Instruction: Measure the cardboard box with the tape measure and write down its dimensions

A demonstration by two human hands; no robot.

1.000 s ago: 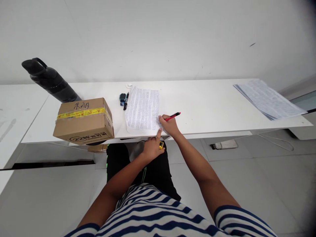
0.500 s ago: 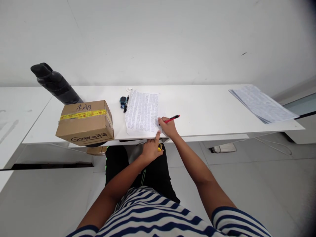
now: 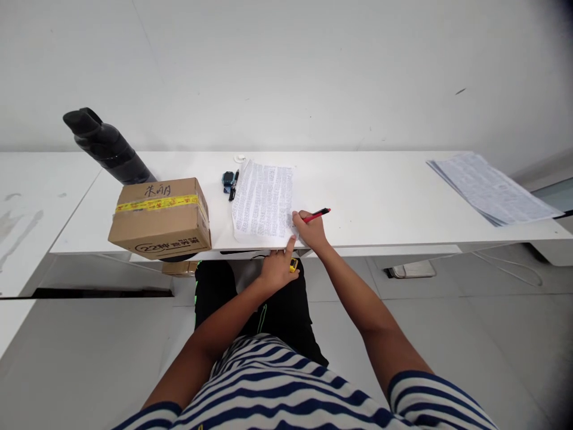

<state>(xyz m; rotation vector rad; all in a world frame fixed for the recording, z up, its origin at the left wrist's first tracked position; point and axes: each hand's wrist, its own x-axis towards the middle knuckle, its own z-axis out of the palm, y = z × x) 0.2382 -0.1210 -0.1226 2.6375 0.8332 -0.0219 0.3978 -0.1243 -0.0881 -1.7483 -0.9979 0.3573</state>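
Observation:
A thin printed sheet (image 3: pixel 264 200) lies on the white desk, its near edge close to the desk's front edge. My right hand (image 3: pixel 311 230) pinches a red pen (image 3: pixel 319 215) with a black end. It rests at the sheet's lower right, with the pen's tip hidden by the fingers. Just below, my left hand (image 3: pixel 278 269) is at the desk's front edge, index finger stretched out to the sheet's lower right corner and thumb spread apart. Between that thumb and index finger shows a small yellow-and-black thing (image 3: pixel 293 264); I cannot tell if the hand holds it.
Left of the sheet are a dark watch (image 3: pixel 228 179), a black pen (image 3: pixel 233 186), a taped cardboard box (image 3: pixel 159 218) and a black bottle (image 3: pixel 110 146). A stack of printed sheets (image 3: pixel 492 188) lies at the desk's right end. The wall rises behind the desk (image 3: pixel 380 203).
The view has shifted slightly, so the desk and its things appear a little farther right. Both hands keep their places at the sheet, and the red pen stays in my right hand.

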